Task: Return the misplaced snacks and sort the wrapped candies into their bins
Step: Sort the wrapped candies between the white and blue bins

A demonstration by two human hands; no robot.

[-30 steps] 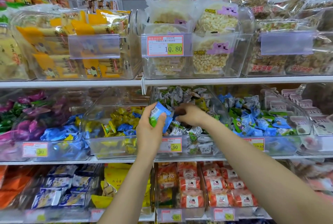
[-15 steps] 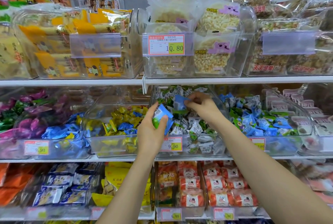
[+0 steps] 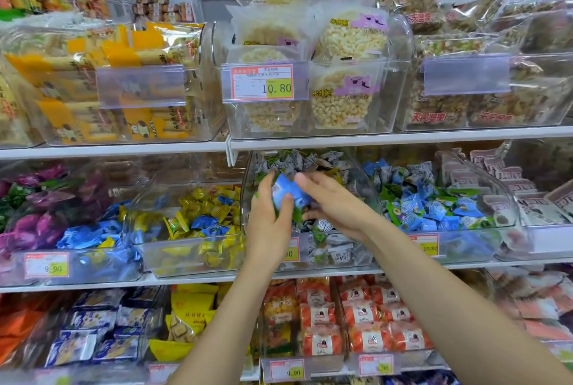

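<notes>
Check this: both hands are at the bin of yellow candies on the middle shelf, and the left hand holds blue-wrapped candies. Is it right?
Not the yellow bin: the head view shows the left hand and right hand at the bin of grey-wrapped candies beside it. The rest is right.

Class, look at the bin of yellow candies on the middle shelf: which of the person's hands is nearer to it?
Left. The left hand, holding blue candies, is just right of the yellow-candy bin; the right hand is farther right, beyond the left one.
</notes>
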